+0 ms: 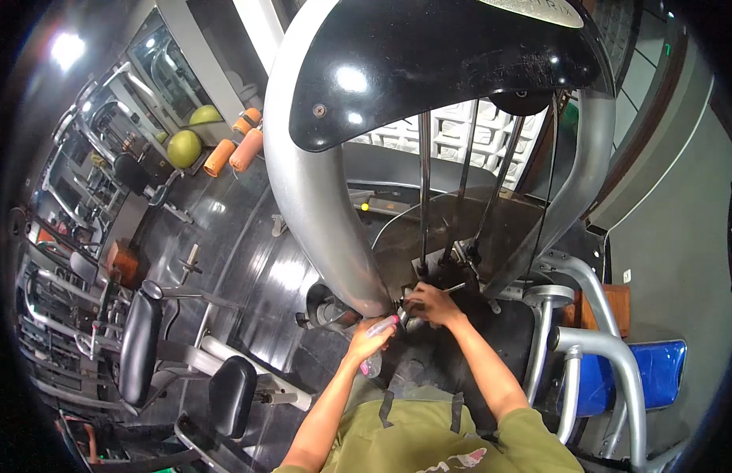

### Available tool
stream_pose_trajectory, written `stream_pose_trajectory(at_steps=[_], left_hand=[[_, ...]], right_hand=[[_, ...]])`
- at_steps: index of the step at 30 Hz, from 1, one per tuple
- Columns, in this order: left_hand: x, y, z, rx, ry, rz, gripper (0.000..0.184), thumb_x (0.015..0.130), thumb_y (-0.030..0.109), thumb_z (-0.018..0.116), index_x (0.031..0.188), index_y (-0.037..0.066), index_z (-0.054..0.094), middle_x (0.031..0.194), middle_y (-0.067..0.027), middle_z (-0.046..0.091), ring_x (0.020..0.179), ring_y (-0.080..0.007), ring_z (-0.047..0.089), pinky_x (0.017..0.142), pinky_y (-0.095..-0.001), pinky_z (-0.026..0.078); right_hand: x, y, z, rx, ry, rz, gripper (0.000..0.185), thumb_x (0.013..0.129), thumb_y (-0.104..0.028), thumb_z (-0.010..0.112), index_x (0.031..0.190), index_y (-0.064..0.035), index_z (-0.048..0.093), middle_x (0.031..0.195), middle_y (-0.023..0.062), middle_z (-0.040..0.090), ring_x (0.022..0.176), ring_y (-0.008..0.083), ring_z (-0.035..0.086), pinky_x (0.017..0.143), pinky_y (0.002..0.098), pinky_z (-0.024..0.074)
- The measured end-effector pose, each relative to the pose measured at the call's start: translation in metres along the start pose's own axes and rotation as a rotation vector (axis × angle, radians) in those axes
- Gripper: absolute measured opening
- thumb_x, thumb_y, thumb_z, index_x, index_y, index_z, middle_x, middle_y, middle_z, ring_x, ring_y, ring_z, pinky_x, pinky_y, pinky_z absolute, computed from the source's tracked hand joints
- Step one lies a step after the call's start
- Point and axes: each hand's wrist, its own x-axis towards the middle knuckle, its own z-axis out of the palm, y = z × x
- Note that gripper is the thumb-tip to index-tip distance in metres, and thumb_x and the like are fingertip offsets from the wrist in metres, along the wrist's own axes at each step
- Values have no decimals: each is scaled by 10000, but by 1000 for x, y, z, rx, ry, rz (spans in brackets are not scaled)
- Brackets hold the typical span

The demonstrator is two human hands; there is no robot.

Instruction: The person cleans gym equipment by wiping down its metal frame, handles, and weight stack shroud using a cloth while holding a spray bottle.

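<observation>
Left grip is clasping a pinkish bottle, right grip seemingly pinching a slim stick; close work beside the frame is apparently proceeding, next needing steadiness

I'm looking in on a gym: a weight machine at twelve o'clock with guide rods, a green exercise ball at ten, a black padded backrest at eight.

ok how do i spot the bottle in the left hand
Find the big black-and-silver machine at top centre. Follow its curved left post down to the left hand, which holds the bottle. Its pink parts set it apart from the silver and black around it.
</observation>
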Motion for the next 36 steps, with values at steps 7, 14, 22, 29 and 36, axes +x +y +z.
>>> stream_pose_trajectory(at_steps=[7,14,22,29,36], left_hand=[[-2,3,0,-32,14,25,241,895,232,672,983,9,703,805,-52,690,600,-120,626,539,-271,513],[0,-2,-1,24,6,33,287,913,259,654,1024,-2,699,866,-67,710,592,-141,641,551,-283,519],[1,-5,-1,-34,-10,29,294,905,257,663,1033,-5,700,864,-70,721,590,-140,644,560,-280,522],[-1,-3,-1,-21,13,26,275,907,248,665,1001,-8,706,847,-75,720,576,-145,646,551,-281,518],[4,-11,-6,7,-10,12,290,901,234,691,1081,6,710,877,-69,719,637,-121,639,545,-277,533]], right_hand=[[23,-10,19,-120,155,143,279,816,-230,694,1083,-153,670,1054,113,590,1035,353,597,894,441,497],[25,12,18,93,573,248,249,839,-199,664,1069,-104,680,1047,149,629,1018,361,617,890,429,495],[-27,8,2,138,367,259,270,793,-160,686,1048,-75,670,1039,127,639,1032,328,619,918,402,492],[17,14,21,75,512,270,255,824,-135,643,1071,-75,656,1048,156,623,1030,367,608,902,423,489],[14,-15,-6,78,330,145,236,823,-145,670,1058,-131,672,1004,136,625,1014,366,616,864,443,501]])
